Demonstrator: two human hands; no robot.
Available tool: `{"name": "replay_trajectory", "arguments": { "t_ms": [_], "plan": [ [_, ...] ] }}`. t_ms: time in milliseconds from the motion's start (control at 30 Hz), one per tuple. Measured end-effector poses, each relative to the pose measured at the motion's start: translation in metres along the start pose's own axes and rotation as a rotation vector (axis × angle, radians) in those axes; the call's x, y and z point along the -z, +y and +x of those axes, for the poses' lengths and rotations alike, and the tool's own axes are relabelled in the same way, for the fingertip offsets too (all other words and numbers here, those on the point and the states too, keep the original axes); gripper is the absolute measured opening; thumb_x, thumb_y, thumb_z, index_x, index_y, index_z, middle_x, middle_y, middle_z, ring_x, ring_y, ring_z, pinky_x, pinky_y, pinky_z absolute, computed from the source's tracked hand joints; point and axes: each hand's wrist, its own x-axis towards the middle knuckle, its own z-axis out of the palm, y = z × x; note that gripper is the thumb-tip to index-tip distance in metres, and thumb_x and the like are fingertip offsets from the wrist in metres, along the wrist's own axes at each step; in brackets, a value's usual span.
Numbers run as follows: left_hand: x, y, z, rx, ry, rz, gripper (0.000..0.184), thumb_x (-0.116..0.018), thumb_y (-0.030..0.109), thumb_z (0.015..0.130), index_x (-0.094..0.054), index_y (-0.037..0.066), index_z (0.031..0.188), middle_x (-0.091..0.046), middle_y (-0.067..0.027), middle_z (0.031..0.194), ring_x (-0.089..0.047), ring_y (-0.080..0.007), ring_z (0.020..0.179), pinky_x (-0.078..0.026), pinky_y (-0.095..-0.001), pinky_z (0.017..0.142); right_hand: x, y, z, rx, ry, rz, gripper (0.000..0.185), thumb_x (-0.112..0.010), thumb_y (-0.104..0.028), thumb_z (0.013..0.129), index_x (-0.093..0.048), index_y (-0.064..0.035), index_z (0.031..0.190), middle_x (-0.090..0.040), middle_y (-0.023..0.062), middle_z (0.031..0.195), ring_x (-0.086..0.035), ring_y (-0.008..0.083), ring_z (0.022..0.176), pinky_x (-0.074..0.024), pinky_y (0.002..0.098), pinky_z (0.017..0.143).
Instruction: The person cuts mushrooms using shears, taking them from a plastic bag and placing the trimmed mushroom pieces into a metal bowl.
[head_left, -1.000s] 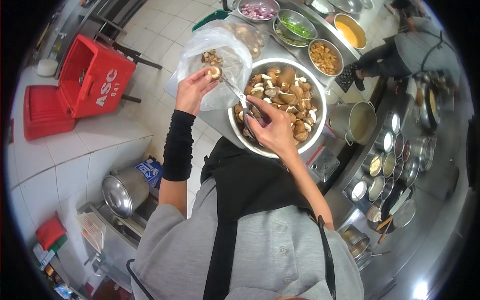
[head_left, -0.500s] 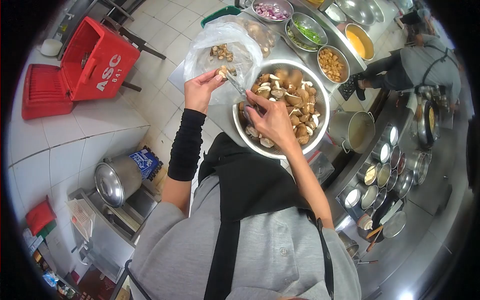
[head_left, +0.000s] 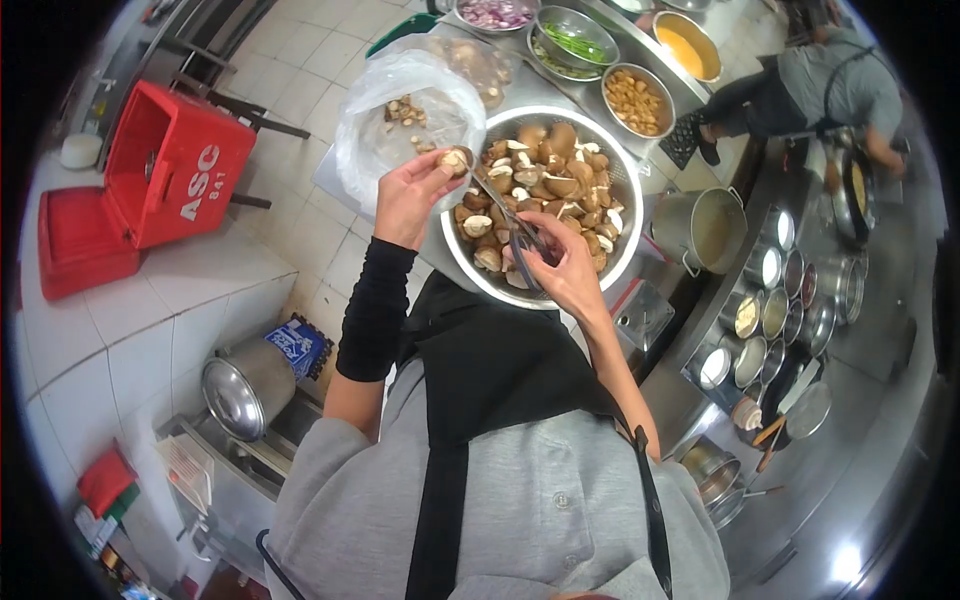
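Note:
My left hand [head_left: 410, 203] pinches a brown mushroom [head_left: 455, 162] with its pale underside showing, at the rim between the bag and the colander. In my right hand [head_left: 563, 268] is a pair of scissors [head_left: 517, 228], the fingers in the dark handles and the blades pointing up and left, tips close to the mushroom. Below them a metal colander [head_left: 632, 215] is heaped with brown mushrooms [head_left: 560, 180], some cut and showing white. Left of it, an opened clear plastic bag [head_left: 360, 130] holds small mushroom stem pieces [head_left: 403, 110].
Bowls of chopped onion [head_left: 495, 12], green vegetables [head_left: 577, 40], brown cubes [head_left: 636, 102] and orange liquid [head_left: 688, 47] line the back. A large pot [head_left: 700, 228] stands right of the colander. A co-worker [head_left: 835, 85] is at the stove. A red cooler [head_left: 180, 170] is at left.
My left hand has moved right from over the bag to the colander's rim with a mushroom. The scissors have shifted down and right, their blades now plainly visible. The view has turned slightly.

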Motion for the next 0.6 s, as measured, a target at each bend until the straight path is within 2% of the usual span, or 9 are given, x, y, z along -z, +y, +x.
{"name": "replay_trajectory", "arguments": {
  "t_ms": [133, 200, 233, 333, 367, 500, 600],
  "plan": [
    [-0.027, -0.008, 0.002, 0.113, -0.129, 0.223, 0.036, -0.063, 0.004, 0.100, -0.061, -0.015, 0.131, -0.071, -0.0164, 0.120, -0.071, -0.0196, 0.104, -0.057, -0.0306, 0.097, 0.012, 0.003, -0.009, -0.024, 0.069, 0.022, 0.043, -0.081, -0.017, 0.087, -0.070, -0.0024, 0.126, -0.056, -0.0050, 0.073, -0.047, 0.0046, 0.066, -0.0369, 0.0234, 0.062],
    [-0.033, -0.015, 0.008, 0.124, -0.178, 0.219, 0.034, -0.065, 0.004, 0.099, -0.064, -0.014, 0.128, -0.073, -0.0141, 0.114, -0.072, -0.0173, 0.097, -0.058, -0.0273, 0.091, 0.018, 0.009, -0.013, -0.028, 0.102, 0.081, 0.042, -0.080, -0.015, 0.088, -0.070, -0.0021, 0.126, -0.060, -0.0040, 0.074, -0.049, 0.0043, 0.066, -0.0383, 0.0226, 0.062],
    [-0.035, -0.015, 0.011, 0.132, -0.192, 0.262, 0.033, -0.065, 0.004, 0.099, -0.065, -0.014, 0.127, -0.074, -0.0137, 0.112, -0.072, -0.0167, 0.095, -0.058, -0.0268, 0.087, 0.019, 0.014, -0.014, -0.045, 0.098, 0.100, 0.039, -0.075, -0.009, 0.091, -0.069, 0.0001, 0.128, -0.070, 0.0004, 0.081, -0.059, 0.0050, 0.071, -0.0445, 0.0216, 0.066],
    [-0.034, -0.019, 0.023, 0.148, -0.274, 0.332, 0.032, -0.065, 0.003, 0.098, -0.067, -0.013, 0.125, -0.074, -0.0125, 0.110, -0.072, -0.0157, 0.093, -0.059, -0.0265, 0.083, 0.025, 0.036, -0.014, -0.037, 0.116, 0.250, 0.042, -0.079, -0.016, 0.088, -0.071, 0.0017, 0.126, -0.076, 0.0038, 0.085, -0.063, 0.0058, 0.073, -0.0485, 0.0238, 0.067],
    [-0.035, -0.020, 0.025, 0.146, -0.302, 0.341, 0.031, -0.064, 0.003, 0.098, -0.067, -0.014, 0.124, -0.074, -0.0121, 0.110, -0.072, -0.0159, 0.093, -0.059, -0.0264, 0.083, 0.027, 0.041, -0.014, -0.024, 0.119, 0.243, 0.040, -0.076, -0.013, 0.090, -0.072, 0.0005, 0.127, -0.079, 0.0056, 0.087, -0.065, 0.0058, 0.074, -0.0506, 0.0246, 0.069],
    [-0.034, -0.026, 0.034, 0.104, -0.295, 0.404, 0.031, -0.065, 0.004, 0.096, -0.070, -0.007, 0.125, -0.075, -0.0100, 0.104, -0.071, -0.0146, 0.087, -0.058, -0.0281, 0.079, 0.030, 0.047, -0.018, -0.094, 0.129, 0.262, 0.035, -0.074, -0.010, 0.092, -0.073, 0.0011, 0.125, -0.078, 0.0047, 0.083, -0.063, 0.0041, 0.070, -0.0461, 0.0216, 0.062],
    [-0.045, -0.025, 0.029, -0.112, -0.157, 0.924, 0.036, -0.068, 0.007, 0.093, -0.071, 0.001, 0.128, -0.074, -0.0108, 0.095, -0.069, -0.0147, 0.079, -0.057, -0.0314, 0.076, 0.031, 0.045, -0.030, -0.122, 0.190, 0.250, 0.034, -0.075, -0.009, 0.091, -0.073, 0.0018, 0.124, -0.073, 0.0005, 0.077, -0.058, 0.0027, 0.067, -0.0410, 0.0202, 0.058]
  ]
}}
